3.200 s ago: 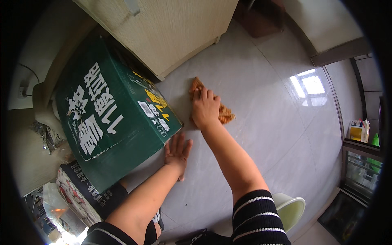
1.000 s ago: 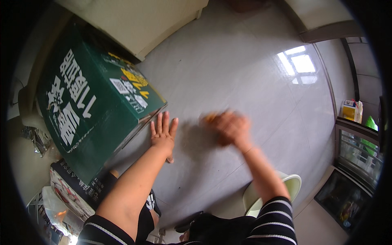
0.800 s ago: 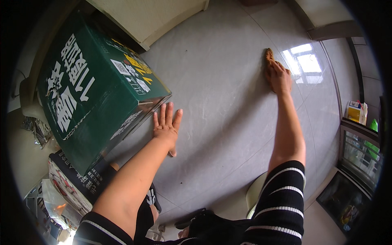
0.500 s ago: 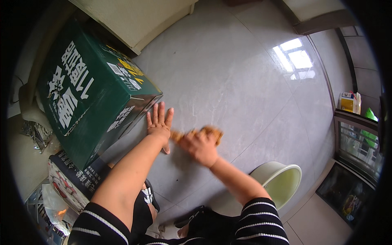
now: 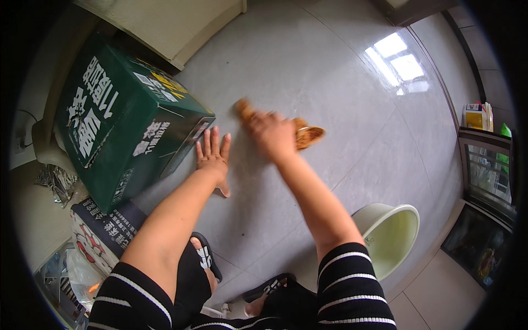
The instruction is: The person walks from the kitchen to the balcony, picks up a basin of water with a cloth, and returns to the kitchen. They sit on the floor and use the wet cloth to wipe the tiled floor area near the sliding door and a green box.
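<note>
My left hand point(image 5: 213, 161) lies flat on the grey tiled floor point(image 5: 308, 181), fingers spread, close beside the lower corner of a green cardboard box point(image 5: 126, 132). Farther out and to the right, my right hand point(image 5: 273, 135) presses an orange-brown cloth point(image 5: 308, 136) against the floor. The cloth sticks out on both sides of the hand, and a fold at its right end stands up a little. My right fingers are somewhat blurred and partly hide the cloth's middle.
A pale green basin point(image 5: 391, 239) stands right of my right forearm. A dark printed box point(image 5: 113, 225) lies below the green box. At the far left top is a cream cabinet point(image 5: 176, 27). A glass-panelled frame point(image 5: 487, 170) borders the right side. My slippered feet point(image 5: 269, 289) are near the lower edge.
My right hand has slid the cloth farther away across the floor. My left hand stays flat beside the green box. The whole view has shifted slightly.
</note>
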The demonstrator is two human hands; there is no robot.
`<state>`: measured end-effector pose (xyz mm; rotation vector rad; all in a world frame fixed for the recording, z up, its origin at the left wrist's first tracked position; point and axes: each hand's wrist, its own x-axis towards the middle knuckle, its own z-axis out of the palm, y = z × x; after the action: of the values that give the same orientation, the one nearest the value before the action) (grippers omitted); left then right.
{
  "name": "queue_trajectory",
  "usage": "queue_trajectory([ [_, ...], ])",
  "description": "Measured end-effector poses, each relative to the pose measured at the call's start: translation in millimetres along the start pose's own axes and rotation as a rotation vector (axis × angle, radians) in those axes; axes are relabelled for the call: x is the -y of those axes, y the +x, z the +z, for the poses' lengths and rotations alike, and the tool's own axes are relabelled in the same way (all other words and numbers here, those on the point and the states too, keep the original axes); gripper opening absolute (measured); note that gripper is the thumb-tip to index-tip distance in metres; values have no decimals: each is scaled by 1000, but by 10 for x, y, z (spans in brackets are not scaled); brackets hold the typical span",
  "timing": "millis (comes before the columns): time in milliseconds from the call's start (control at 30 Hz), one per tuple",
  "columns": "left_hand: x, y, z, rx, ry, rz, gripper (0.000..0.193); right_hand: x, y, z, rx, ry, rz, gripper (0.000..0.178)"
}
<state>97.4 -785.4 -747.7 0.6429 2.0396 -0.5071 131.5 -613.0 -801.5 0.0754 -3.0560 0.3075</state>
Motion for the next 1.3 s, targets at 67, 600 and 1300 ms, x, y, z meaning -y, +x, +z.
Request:
queue_trajectory([
  [67,-12,39,58,48,41,-12,161,403,-466,84,-86,19,-165,30],
  [600,-89,-4,62,-42,-18,-25,160,-1500,-205,-191,-53,-47,392,23],
  [1300,-43,10,233,-138,1,-9,165,-1326,-1568,-331,-255,-176,1038,32],
])
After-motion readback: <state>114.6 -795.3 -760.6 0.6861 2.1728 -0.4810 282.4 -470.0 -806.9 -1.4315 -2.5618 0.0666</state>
